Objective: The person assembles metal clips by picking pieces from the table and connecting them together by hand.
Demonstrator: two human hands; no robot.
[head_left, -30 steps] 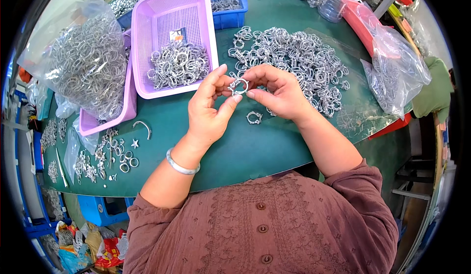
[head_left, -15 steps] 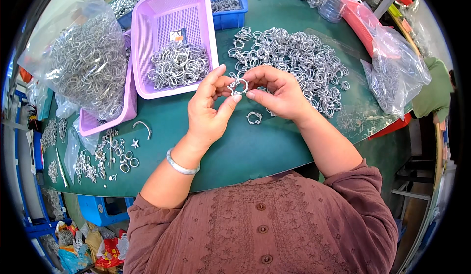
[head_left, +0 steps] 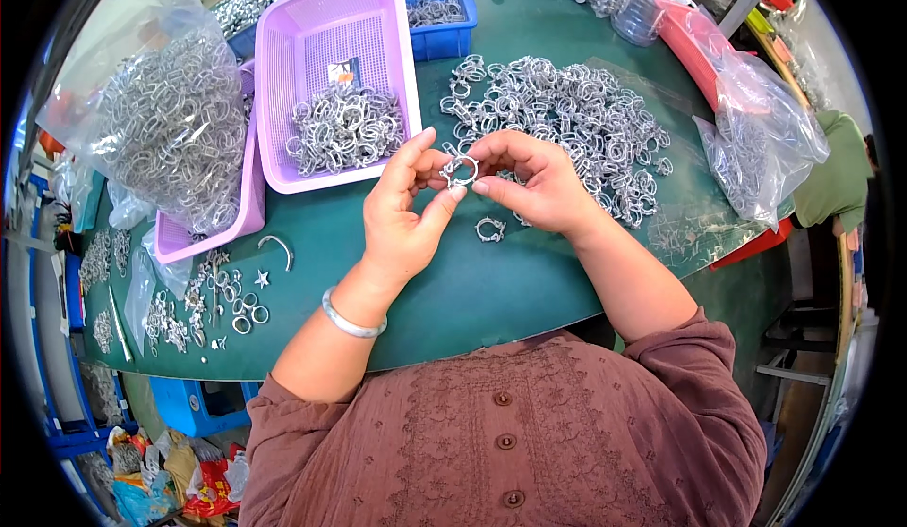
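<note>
Between my two hands is a silver ring (head_left: 463,171), held up above the table. Thumb and fingers of my left hand (head_left: 402,211) pinch its left side. On its right side, the thumb and forefinger of my right hand (head_left: 534,182) close on the band. A second silver ring (head_left: 490,229) lies alone on the green table just below my hands. Beyond my right hand spreads a large heap of silver rings (head_left: 567,116). To the left stands a purple basket (head_left: 411,74), tilted, with a pile of rings (head_left: 348,128) at its near end.
A clear bag of rings (head_left: 170,121) rests in another purple basket (head_left: 208,241) at left. Loose rings and small charms (head_left: 227,291) lie near the table's left edge. Behind are a blue bin (head_left: 442,41) and more metal pieces; at right, a plastic bag (head_left: 756,159).
The ring has turned slightly between my fingers, showing its round opening more. Both hands stay in nearly the same place.
</note>
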